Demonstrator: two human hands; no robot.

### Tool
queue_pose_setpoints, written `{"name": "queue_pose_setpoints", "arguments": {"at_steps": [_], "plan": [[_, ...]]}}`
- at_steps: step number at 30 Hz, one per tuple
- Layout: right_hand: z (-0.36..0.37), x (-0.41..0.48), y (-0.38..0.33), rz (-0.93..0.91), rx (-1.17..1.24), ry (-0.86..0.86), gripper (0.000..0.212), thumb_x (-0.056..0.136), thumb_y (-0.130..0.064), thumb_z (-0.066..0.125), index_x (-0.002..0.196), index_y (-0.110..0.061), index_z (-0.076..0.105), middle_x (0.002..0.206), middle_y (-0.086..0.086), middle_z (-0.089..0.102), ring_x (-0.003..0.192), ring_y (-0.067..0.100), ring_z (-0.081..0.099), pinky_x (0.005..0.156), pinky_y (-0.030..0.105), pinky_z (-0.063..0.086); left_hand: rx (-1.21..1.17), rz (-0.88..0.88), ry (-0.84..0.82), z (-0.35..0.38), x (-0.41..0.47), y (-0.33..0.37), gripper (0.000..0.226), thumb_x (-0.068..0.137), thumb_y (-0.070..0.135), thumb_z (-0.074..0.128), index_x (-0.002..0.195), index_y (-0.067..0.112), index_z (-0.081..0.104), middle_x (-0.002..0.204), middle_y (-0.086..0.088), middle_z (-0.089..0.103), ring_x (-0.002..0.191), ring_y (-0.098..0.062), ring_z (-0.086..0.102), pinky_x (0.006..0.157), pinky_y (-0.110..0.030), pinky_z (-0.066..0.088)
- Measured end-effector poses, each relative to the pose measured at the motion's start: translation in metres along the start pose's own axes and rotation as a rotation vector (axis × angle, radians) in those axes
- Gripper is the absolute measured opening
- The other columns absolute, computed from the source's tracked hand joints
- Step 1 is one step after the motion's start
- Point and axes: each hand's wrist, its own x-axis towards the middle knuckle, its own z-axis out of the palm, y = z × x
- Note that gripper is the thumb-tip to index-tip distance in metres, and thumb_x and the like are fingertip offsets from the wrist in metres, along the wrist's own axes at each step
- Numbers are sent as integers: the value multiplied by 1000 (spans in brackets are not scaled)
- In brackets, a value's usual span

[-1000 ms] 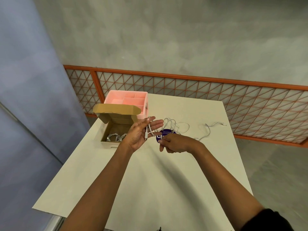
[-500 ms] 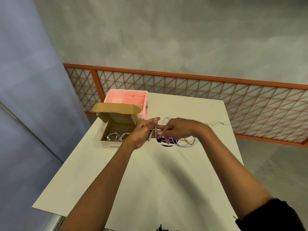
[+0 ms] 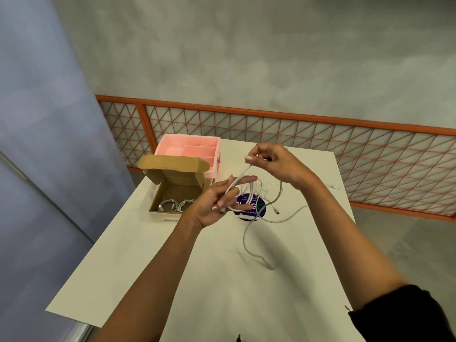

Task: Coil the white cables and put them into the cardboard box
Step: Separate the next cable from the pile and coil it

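1. Left grip [image 3: 217,203]: palm turned up above the bench [image 3: 153,255], fingers spread and partly curled; a first loop of white cable [image 3: 249,193] is laid around them, its plug end hanging just below the fingertips.
2. Right grip [image 3: 269,160]: raised above and beyond the left, thumb and forefinger pinched shut on the same cable, which runs taut down to the left fingers.
3. Free length of cable: it drops from the loop and trails in a loose curve across the bench toward the near side. More loose cables [image 3: 276,193] lie tangled behind the hands, over a round purple sticker [image 3: 250,212].
4. Cardboard box [image 3: 172,191]: open, flap raised, at the left of the bench just beside the left hand; coiled cables [image 3: 172,204] already lie in it. A pink tray [image 3: 190,150] stands behind it.
5. Step in hand, as judged: winding one cable, barely begun.
6. Next move, as judged: carry the pinched length round the left fingers again, letting slack feed through without snagging the tangle.
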Motion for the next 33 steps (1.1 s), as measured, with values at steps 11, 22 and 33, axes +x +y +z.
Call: {"name": "queue_pose_setpoints", "arguments": {"at_steps": [11,22,33], "plan": [[6,-2,14,-66,57,56,26,93,-30,56,88,-10,72,76,-15,68,74,-9,58,75,11,39,-125,3,-118,-3,2,2,20,88,30,64,83,11,62,37,6,35,30,-2,35,86,-48,55],[8,-16,31,76,458,-421,27,95,-33,41,91,-12,58,69,-2,54,48,6,29,46,18,23,-370,14,-185,5,5,6,30,103,20,31,87,5,51,51,1,34,36,-6,21,58,-21,40],[24,-8,29,60,142,-217,37,102,-39,32,76,-17,48,54,-10,52,45,3,35,47,14,32,-309,93,-85,0,7,9,15,94,21,55,84,10,59,52,5,51,44,-4,45,64,-21,49]]}}
